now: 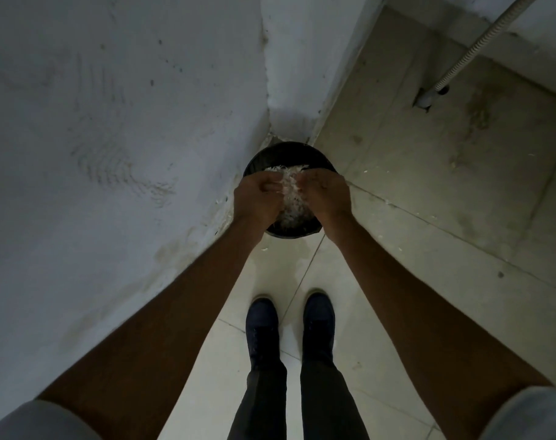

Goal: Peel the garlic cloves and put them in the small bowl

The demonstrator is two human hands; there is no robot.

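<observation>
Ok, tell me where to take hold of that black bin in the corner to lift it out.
Take the bin by its rim at the near and right sides, coming from the open floor. Walls close off its left and far sides. It stands upright, round, full of garlic peels, so a level two-sided grip should keep them in.

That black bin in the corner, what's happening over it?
A person stands on the tiled floor, leaning over the black bin. Their left hand and right hand are held together above it, gripping a clump of white papery peels, and more of the same white stuff shows below, inside the bin. A few scraps lie on the floor nearby. No bowl or peeled cloves are in sight.
</observation>
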